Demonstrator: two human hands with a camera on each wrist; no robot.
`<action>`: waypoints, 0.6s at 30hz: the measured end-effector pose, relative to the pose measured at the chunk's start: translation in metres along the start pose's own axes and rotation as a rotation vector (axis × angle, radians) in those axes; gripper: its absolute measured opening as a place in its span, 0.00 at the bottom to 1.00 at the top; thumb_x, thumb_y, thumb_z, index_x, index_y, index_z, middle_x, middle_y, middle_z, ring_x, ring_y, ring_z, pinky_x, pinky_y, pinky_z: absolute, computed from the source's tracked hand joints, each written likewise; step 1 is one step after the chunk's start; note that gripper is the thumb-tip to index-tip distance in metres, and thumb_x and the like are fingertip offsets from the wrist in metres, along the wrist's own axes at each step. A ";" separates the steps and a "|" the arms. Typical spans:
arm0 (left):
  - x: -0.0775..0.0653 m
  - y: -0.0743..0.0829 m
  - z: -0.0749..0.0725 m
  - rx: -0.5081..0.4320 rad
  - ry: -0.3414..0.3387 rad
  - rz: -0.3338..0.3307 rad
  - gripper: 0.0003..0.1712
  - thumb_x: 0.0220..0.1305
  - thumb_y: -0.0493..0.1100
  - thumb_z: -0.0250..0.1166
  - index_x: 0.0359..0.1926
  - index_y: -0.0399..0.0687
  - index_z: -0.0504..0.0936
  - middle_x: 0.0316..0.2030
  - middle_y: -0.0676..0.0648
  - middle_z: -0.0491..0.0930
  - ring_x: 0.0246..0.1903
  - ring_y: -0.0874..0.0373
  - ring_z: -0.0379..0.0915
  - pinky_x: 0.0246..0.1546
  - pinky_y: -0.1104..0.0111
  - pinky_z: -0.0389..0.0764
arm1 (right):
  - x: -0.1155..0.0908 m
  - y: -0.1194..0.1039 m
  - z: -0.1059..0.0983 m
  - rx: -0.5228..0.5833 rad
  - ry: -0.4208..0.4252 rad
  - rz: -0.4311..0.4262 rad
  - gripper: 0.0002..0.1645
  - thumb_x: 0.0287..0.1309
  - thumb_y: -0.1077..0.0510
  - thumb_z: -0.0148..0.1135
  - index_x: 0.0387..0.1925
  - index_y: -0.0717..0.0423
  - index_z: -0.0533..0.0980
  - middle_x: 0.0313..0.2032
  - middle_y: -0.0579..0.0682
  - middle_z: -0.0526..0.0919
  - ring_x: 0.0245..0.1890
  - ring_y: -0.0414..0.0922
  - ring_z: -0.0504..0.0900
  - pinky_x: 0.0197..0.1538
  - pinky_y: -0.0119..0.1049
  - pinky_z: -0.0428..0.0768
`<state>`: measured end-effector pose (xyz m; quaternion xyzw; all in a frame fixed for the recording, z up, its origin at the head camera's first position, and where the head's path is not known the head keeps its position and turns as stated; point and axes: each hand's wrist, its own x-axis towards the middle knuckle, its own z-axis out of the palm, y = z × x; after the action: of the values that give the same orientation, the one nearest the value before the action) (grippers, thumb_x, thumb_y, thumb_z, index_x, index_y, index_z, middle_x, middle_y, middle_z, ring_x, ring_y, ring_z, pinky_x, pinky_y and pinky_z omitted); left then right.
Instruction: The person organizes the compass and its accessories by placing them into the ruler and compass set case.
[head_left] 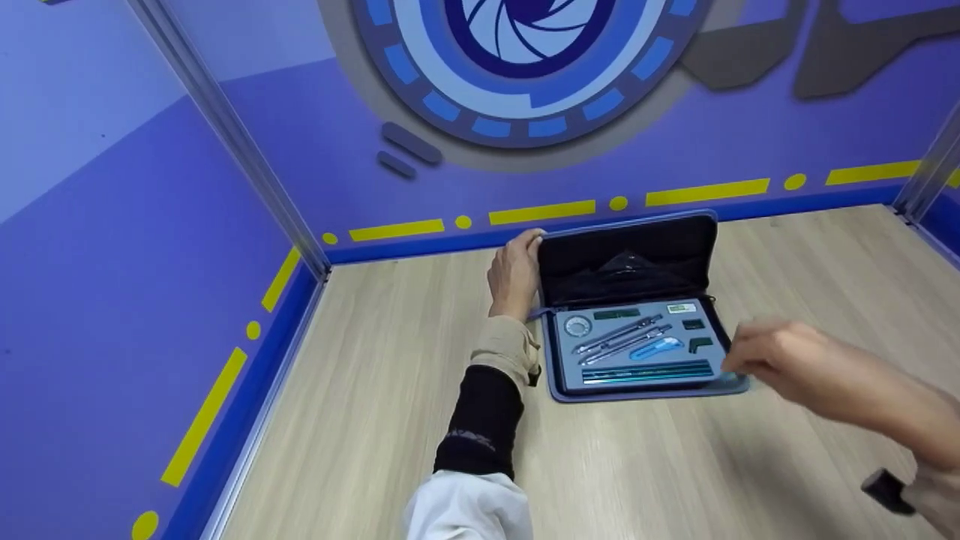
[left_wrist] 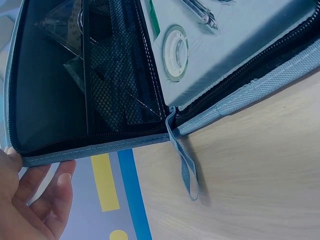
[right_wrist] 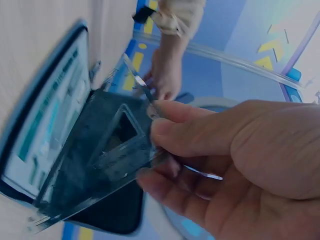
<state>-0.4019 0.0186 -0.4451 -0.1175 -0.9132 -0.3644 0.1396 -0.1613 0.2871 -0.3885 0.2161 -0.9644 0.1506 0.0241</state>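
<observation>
An unzipped drawing-set case stands on the table, its dark lid point(head_left: 622, 259) raised. My left hand point(head_left: 514, 274) holds the lid's upper left corner; the left wrist view shows the thumb and fingers point(left_wrist: 64, 187) at that corner. My right hand point(head_left: 784, 356), near the case's front right corner, pinches a clear set square point(right_wrist: 117, 162) with a triangular cutout, blurred. In the base, a grey tray point(head_left: 570, 379) carries metal compasses point(head_left: 619, 341), a blue cutter knife point(head_left: 657, 348), several green pencils point(head_left: 646, 372), a ring-shaped tape roll point(left_wrist: 175, 52) and an eraser point(head_left: 681, 308).
A mesh pocket point(left_wrist: 112, 65) inside the lid holds clear plastic pieces. A fabric loop point(left_wrist: 187, 167) hangs from the case's hinge side onto the wooden table point(head_left: 360, 420). Blue printed panels point(head_left: 420, 195) stand behind and at the left.
</observation>
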 end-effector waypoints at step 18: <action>-0.001 0.001 0.002 0.007 0.011 0.001 0.16 0.79 0.53 0.53 0.57 0.66 0.85 0.52 0.54 0.88 0.41 0.52 0.85 0.37 0.57 0.83 | 0.105 0.028 -0.023 -0.139 0.536 -0.334 0.16 0.45 0.79 0.72 0.30 0.58 0.88 0.28 0.49 0.85 0.32 0.47 0.80 0.33 0.42 0.78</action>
<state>-0.4010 0.0208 -0.4462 -0.1153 -0.9136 -0.3619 0.1452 -0.2686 0.2752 -0.3624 0.3221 -0.8828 0.1300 0.3163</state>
